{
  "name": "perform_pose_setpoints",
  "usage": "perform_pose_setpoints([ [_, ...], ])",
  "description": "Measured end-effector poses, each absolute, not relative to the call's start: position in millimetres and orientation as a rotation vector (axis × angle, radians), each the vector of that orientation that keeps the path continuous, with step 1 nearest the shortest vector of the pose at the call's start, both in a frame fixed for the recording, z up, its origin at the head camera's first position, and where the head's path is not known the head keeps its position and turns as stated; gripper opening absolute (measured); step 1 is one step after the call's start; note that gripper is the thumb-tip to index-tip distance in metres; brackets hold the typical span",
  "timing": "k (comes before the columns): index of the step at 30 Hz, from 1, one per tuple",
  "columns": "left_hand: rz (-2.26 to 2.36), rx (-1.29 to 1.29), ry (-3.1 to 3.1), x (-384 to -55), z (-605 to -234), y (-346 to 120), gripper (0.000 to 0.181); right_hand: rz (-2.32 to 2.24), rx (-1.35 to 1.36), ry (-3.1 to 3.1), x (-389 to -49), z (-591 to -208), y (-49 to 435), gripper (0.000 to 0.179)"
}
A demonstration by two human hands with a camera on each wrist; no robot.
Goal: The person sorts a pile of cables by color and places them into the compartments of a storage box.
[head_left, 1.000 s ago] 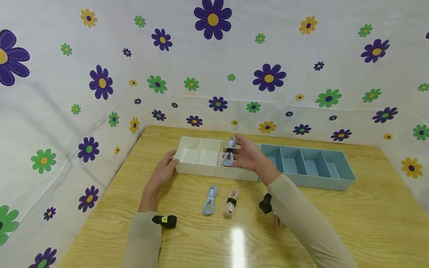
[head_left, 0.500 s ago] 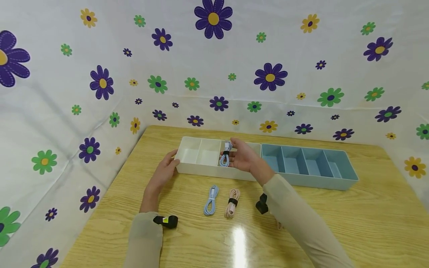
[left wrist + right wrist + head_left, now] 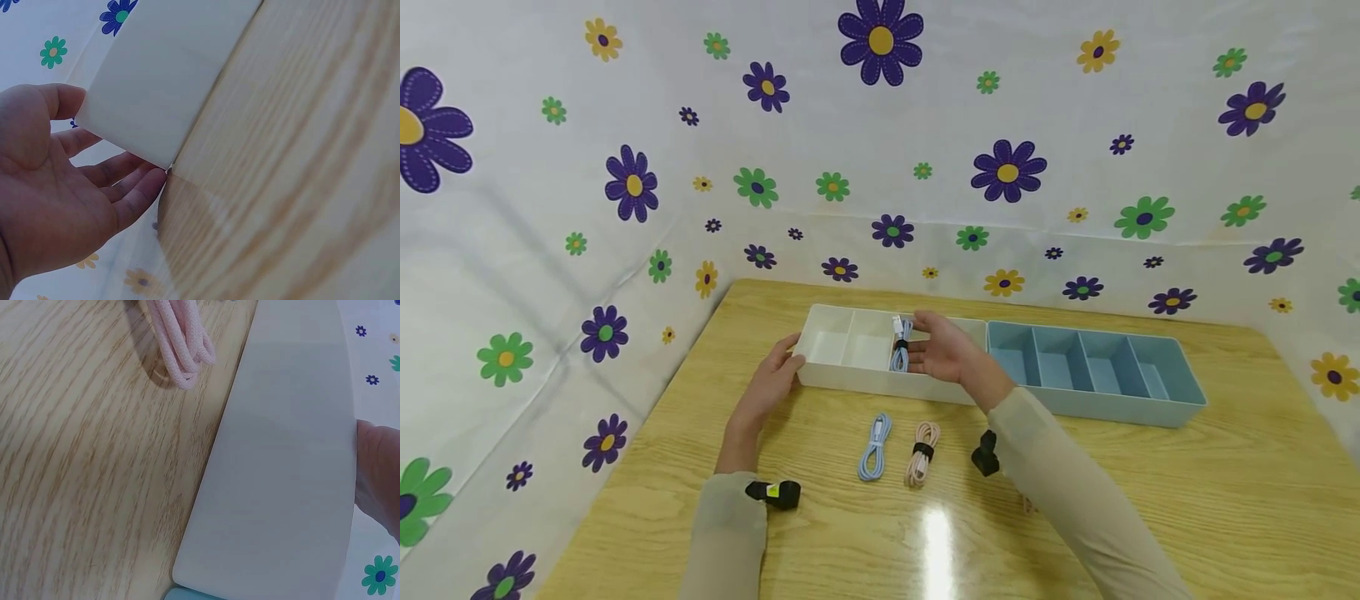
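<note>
In the head view a coiled light-blue charging cable (image 3: 900, 345) with a black strap stands upright in the third compartment of the white divided box (image 3: 850, 379). My right hand (image 3: 951, 350) is over the box beside this cable, fingers extended and their tips next to the coil. Whether they touch it cannot be told. My left hand (image 3: 771, 379) holds the box's left end. In the left wrist view its thumb (image 3: 65, 100) is at the upper corner and the fingers lie along the end wall. The right wrist view shows mostly the box's front wall (image 3: 275, 456).
A blue divided box (image 3: 1112, 406) adjoins the white one on the right. On the wooden table (image 3: 820, 533) in front lie another light-blue cable (image 3: 875, 447) and a pink cable (image 3: 922, 454) with a black strap. A second pink cable (image 3: 1028, 505) is mostly behind the right sleeve.
My right hand has moved left and down with the light-blue cable, which has sunk into the third compartment. The fingers have drawn back to the cable's right side. My left hand stays put.
</note>
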State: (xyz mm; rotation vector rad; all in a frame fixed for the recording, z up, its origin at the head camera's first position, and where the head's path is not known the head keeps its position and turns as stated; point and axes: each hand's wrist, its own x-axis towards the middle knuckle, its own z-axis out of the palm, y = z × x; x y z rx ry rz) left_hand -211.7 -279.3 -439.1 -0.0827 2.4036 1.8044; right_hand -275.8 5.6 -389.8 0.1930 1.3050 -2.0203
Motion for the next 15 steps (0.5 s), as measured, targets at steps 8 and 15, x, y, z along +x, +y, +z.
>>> perform_pose_setpoints([
  [8,1.841,-0.079,2.333,-204,-420,-275,0.054,-1.997,0.225,1.35,-277,-390,1,0.066],
  [15,1.82,-0.092,2.334,-201,-412,-272,0.053,-1.984,0.252,1.401,-278,-391,-1,0.06],
])
